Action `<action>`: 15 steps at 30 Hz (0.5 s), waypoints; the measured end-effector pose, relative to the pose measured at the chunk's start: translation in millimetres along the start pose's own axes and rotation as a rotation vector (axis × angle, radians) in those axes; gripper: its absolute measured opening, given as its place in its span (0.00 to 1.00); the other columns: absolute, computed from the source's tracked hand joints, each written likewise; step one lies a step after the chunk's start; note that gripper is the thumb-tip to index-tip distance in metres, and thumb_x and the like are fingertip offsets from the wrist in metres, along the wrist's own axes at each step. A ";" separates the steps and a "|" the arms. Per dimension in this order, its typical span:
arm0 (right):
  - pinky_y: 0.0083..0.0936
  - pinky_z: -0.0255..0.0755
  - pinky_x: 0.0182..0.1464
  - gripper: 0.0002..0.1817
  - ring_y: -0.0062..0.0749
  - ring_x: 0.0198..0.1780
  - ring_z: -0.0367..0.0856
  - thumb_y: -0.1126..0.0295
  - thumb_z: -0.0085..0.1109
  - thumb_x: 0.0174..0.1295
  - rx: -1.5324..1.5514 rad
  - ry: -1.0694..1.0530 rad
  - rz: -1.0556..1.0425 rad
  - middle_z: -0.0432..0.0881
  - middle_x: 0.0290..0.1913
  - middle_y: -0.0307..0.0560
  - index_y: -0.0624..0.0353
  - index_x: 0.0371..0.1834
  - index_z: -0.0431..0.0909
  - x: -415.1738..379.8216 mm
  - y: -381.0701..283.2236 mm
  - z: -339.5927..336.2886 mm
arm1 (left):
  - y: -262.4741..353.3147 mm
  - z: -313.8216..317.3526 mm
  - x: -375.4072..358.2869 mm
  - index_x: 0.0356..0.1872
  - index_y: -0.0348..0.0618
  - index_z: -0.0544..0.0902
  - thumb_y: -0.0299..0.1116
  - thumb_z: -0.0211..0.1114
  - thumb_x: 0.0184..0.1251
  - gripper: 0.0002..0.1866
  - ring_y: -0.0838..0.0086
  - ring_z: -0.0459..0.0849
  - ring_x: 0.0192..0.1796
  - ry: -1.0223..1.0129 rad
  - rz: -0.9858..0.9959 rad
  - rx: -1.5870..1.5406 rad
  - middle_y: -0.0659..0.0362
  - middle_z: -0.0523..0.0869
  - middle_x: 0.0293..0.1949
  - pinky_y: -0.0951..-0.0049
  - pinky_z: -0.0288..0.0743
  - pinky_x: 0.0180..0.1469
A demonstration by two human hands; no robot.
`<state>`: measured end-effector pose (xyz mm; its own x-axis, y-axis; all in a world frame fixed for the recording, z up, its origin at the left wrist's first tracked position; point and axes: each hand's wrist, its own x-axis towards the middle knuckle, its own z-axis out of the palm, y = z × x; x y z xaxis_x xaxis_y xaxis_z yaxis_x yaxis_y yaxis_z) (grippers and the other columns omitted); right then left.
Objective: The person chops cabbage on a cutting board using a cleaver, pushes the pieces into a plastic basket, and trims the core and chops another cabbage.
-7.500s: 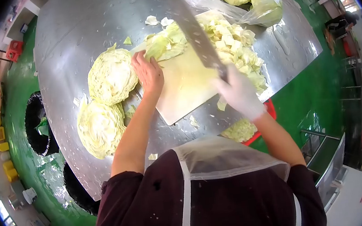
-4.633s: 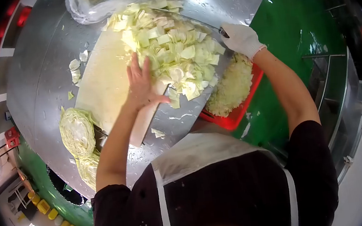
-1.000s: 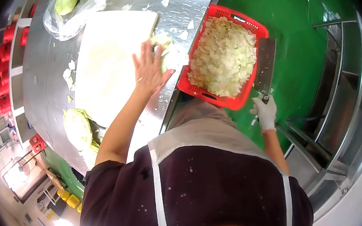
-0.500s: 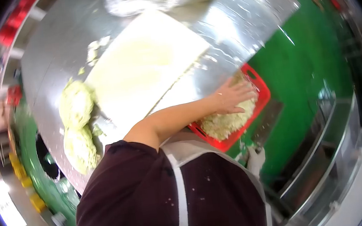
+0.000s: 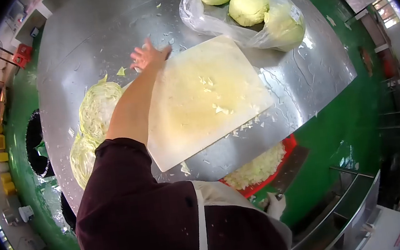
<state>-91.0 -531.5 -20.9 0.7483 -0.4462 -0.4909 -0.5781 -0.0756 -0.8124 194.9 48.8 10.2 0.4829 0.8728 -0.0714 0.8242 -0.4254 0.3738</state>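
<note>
My left hand [image 5: 147, 56] reaches across the steel table [image 5: 86, 34] to the far left corner of the white cutting board [image 5: 202, 100], fingers spread, touching small cabbage scraps there. Two cabbage halves [image 5: 92, 112] lie cut side up under my left arm. My gloved right hand [image 5: 274, 204] hangs low beside the table, closed on the handle of a cleaver [image 5: 289, 173]. The blade points up next to a red basket [image 5: 288, 145] of chopped cabbage [image 5: 259, 167] below the table edge.
A clear plastic bag [image 5: 245, 6] with three whole cabbages lies beyond the board. Small cabbage bits are scattered over the wet board and table. The floor is green. Dark bins [image 5: 34, 144] stand left of the table.
My left hand left the red basket and swung up to the board's far left corner. The view turned back over the table. My right hand still holds the cleaver low.
</note>
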 end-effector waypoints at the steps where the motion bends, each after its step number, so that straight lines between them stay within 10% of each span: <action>1: 0.27 0.73 0.22 0.10 0.29 0.22 0.75 0.79 0.63 0.57 0.018 -0.007 0.036 0.77 0.30 0.44 0.63 0.38 0.71 -6.2 -10.7 8.0 | -0.1 5.3 0.4 0.68 0.61 0.71 0.55 0.63 0.64 0.32 0.52 0.55 0.76 -0.015 0.149 0.028 0.48 0.65 0.71 0.41 0.61 0.66; 5: 0.26 0.68 0.20 0.12 0.27 0.17 0.71 0.79 0.64 0.57 -0.055 -0.003 -0.013 0.73 0.23 0.43 0.60 0.37 0.69 -10.8 -26.4 12.6 | -8.5 41.1 31.2 0.57 0.56 0.80 0.38 0.60 0.67 0.17 0.52 0.72 0.66 -0.154 0.595 -0.078 0.51 0.78 0.61 0.54 0.72 0.60; 11: 0.28 0.74 0.23 0.11 0.26 0.16 0.69 0.76 0.64 0.59 -0.048 -0.058 -0.067 0.72 0.20 0.42 0.60 0.36 0.68 -10.4 -63.8 27.2 | 2.7 34.3 -46.8 0.53 0.43 0.80 0.23 0.54 0.63 0.17 0.50 0.86 0.43 -0.064 0.759 -0.449 0.43 0.85 0.40 0.57 0.78 0.46; 15: 0.27 0.76 0.24 0.11 0.24 0.17 0.69 0.76 0.63 0.60 -0.065 -0.027 -0.134 0.72 0.21 0.42 0.60 0.36 0.68 -5.0 -67.2 19.7 | 22.2 33.7 -173.5 0.40 0.43 0.82 0.35 0.54 0.67 0.11 0.47 0.83 0.39 -0.575 1.092 -0.685 0.44 0.85 0.36 0.53 0.76 0.45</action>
<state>-49.5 -506.6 30.0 0.8280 -0.4040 -0.3889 -0.4920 -0.1907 -0.8494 139.4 -120.2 -0.2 0.9645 -0.1050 0.2423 -0.2628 -0.4704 0.8424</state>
